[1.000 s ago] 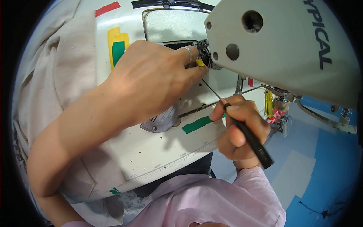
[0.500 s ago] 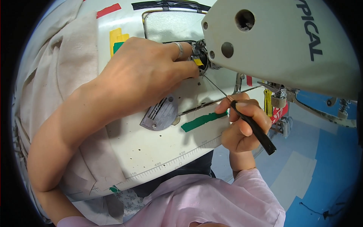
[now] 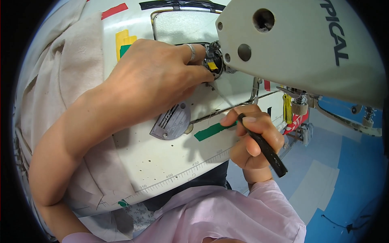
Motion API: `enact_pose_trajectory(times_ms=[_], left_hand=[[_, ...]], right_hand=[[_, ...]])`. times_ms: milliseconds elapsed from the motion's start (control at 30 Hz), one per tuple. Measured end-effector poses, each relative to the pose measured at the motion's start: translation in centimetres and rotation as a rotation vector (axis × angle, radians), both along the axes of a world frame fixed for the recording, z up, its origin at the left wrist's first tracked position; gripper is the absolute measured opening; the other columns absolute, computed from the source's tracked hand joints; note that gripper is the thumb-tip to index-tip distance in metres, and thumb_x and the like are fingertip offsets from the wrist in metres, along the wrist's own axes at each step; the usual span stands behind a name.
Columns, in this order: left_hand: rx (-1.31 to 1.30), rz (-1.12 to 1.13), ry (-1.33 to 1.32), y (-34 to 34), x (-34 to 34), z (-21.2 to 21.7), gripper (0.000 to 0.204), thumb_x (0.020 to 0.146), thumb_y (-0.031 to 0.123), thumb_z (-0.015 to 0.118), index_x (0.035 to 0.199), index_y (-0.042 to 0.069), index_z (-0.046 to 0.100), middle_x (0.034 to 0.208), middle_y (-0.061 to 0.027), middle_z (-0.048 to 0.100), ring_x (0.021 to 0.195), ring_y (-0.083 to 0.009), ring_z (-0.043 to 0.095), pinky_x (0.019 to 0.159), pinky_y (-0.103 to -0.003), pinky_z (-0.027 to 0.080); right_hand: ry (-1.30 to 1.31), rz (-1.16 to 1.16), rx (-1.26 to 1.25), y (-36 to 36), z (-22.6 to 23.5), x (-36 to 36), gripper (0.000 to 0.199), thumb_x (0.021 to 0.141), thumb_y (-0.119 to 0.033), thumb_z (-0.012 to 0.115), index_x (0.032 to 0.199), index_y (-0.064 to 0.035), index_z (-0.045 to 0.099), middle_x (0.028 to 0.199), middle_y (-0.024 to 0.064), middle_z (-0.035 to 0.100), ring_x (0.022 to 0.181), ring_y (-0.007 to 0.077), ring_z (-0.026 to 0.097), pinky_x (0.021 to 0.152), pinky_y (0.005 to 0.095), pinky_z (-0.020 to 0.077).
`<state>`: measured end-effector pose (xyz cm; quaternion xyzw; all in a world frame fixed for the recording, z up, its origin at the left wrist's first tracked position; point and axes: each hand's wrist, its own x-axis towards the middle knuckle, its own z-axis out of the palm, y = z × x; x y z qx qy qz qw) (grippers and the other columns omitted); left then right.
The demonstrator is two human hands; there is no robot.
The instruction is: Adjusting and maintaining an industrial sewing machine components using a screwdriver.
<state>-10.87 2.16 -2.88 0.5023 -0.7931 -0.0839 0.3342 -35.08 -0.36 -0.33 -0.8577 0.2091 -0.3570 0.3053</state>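
Note:
My right hand [image 3: 255, 137] grips the black handle of a thin-shafted screwdriver [image 3: 267, 152]. Its shaft slants up and left, slightly blurred, toward the sewing machine's dark metal hook mechanism [image 3: 214, 62]. My left hand [image 3: 158, 77], a ring on one finger, reaches across the bed with its fingertips closed around the left side of that mechanism, under the machine head [image 3: 300, 44]. Part of its grip is hidden behind the fingers. A yellow patch shows on the mechanism. Below my left hand, the half-round metal needle plate [image 3: 172, 123] lies loose on the white bed.
Beige fabric [image 3: 77, 77] covers the left side under my left forearm. Green tape [image 3: 214, 130] and a printed ruler run along the front of the bed. The presser foot bar [image 3: 255, 90] hangs beneath the head. A yellow-handled tool [image 3: 287, 109] is at the right.
My right hand and the screwdriver have shifted a little left and down, its tip drawing back slightly from the hook mechanism. My left hand has stayed in nearly the same place.

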Motion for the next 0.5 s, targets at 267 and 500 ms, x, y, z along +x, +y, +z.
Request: enact_pose_trajectory(times_ms=[267,500], left_hand=[[0.012,-0.046,0.068,-0.3,0.4,0.2,0.025,0.076,0.005,0.077,0.099,0.013,0.073,0.091,-0.0027,0.063,0.072,-0.0269,0.065,0.061,-0.039,0.052],[0.047,-0.045,0.122,-0.3,0.4,0.5,0.02,0.077,0.004,0.075,0.094,0.011,0.068,0.09,-0.0039,0.062,0.071,-0.0274,0.065,0.061,-0.04,0.051]], right_hand=[[-0.129,-0.079,-0.111,-2.1,-0.5,0.0,0.047,0.108,-0.048,0.043,0.115,-0.0017,0.048,0.067,0.0058,0.045,0.057,0.0207,0.058,0.052,0.0314,0.0487],[-0.034,-0.075,-0.096,-1.6,0.6,0.4,0.051,0.106,-0.051,0.045,0.114,-0.0005,0.05,0.065,0.0052,0.046,0.059,0.0219,0.061,0.051,0.0298,0.0462]])
